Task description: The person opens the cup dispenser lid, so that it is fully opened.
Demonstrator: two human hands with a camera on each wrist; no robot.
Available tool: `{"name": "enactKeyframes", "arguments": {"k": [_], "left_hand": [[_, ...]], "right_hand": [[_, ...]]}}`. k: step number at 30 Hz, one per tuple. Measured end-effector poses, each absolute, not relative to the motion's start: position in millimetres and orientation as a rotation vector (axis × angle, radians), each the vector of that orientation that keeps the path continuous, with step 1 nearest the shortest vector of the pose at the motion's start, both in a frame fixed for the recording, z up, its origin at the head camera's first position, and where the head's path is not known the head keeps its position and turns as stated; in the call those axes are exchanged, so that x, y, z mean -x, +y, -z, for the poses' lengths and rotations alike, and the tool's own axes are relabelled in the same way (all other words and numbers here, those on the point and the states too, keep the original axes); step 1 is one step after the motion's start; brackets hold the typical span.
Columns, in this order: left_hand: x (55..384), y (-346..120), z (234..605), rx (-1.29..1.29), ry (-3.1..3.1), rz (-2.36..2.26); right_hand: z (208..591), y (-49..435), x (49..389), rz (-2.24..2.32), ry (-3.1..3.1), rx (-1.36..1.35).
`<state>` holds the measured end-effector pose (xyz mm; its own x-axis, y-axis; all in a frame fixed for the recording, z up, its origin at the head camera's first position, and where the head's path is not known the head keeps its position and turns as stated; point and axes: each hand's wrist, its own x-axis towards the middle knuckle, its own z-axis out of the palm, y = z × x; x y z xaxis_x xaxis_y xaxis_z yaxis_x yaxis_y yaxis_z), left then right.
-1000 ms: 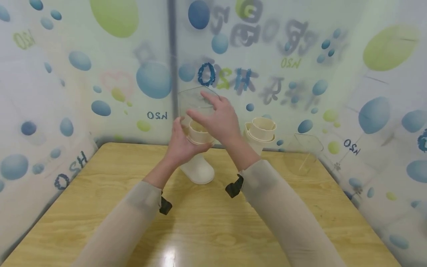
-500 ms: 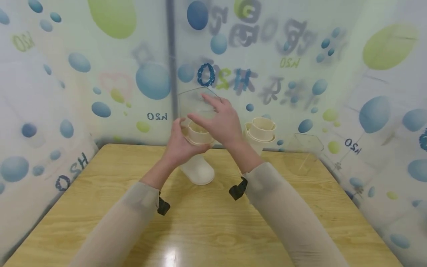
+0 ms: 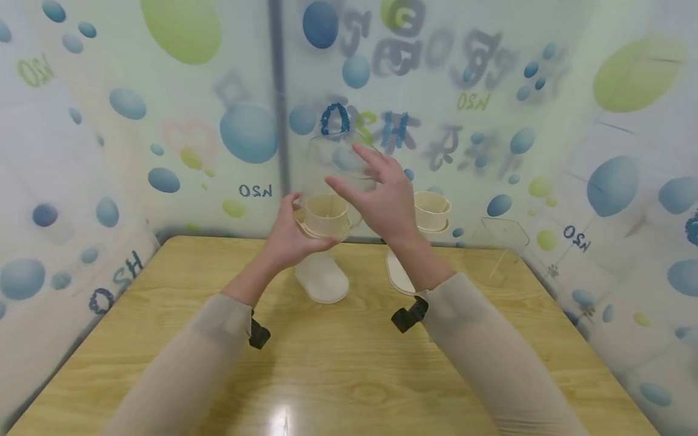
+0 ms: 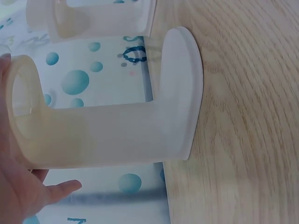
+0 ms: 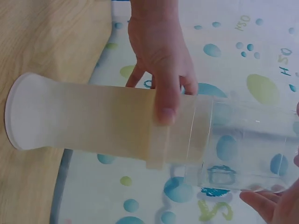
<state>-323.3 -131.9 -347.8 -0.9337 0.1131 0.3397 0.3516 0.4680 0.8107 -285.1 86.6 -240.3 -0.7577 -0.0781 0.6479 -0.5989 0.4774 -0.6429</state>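
A cream pet-feeder-like stand (image 3: 322, 280) with a round collar and a flat foot stands upright near the table's back edge. My left hand (image 3: 289, 233) grips it just below the collar, thumb at the front; the left wrist view shows its post (image 4: 103, 135) and foot (image 4: 180, 93) on the wood. Above it, my right hand (image 3: 382, 197) holds a clear plastic container (image 5: 252, 144) from the right side, fingers spread around the wall. In the right wrist view, the container's open end overlaps the stand's collar (image 5: 187, 135). Part of the right hand is cut off there.
A second cream stand (image 3: 432, 211) is to the right, partly hidden behind my right forearm. Another clear container (image 3: 497, 254) stands at the table's back right. Printed curtains (image 3: 248, 133) hang close behind the wooden table (image 3: 349, 363).
My right hand and the clear container have shifted right and slightly up over the collar in the last half second. My left hand stays on the stand.
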Motion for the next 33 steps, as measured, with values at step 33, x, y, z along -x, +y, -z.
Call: {"name": "enactKeyframes", "arguments": {"k": [33], "left_hand": [[344.7, -159.3, 340.2, 0.529, -2.626, 1.491]], "right_hand": [[263.5, 179.6, 236.5, -1.219, -2.232, -0.508]]}}
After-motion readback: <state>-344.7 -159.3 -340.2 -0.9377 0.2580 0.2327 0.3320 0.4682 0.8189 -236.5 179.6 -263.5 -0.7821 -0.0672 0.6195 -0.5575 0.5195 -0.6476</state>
